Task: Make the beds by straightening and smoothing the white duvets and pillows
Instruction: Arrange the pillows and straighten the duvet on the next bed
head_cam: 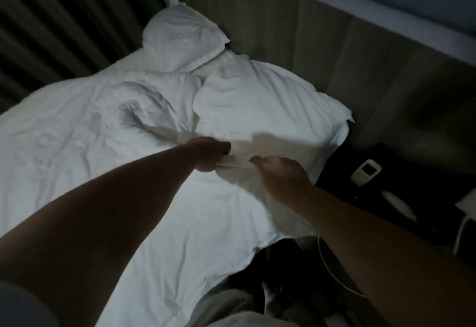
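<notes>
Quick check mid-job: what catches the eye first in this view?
Both hands meet mid-frame: the left hand pinches a fold of the bright white duvet, the right hand beside it. Beyond, the near pillow and the far pillow lie rumpled along the wooden wall.

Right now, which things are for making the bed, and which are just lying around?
For the job: duvet, near pillow, far pillow, left hand pinching a duvet fold, right hand beside it on the fabric.
Just lying about: small white device on the dark bedside table, white cable.
</notes>
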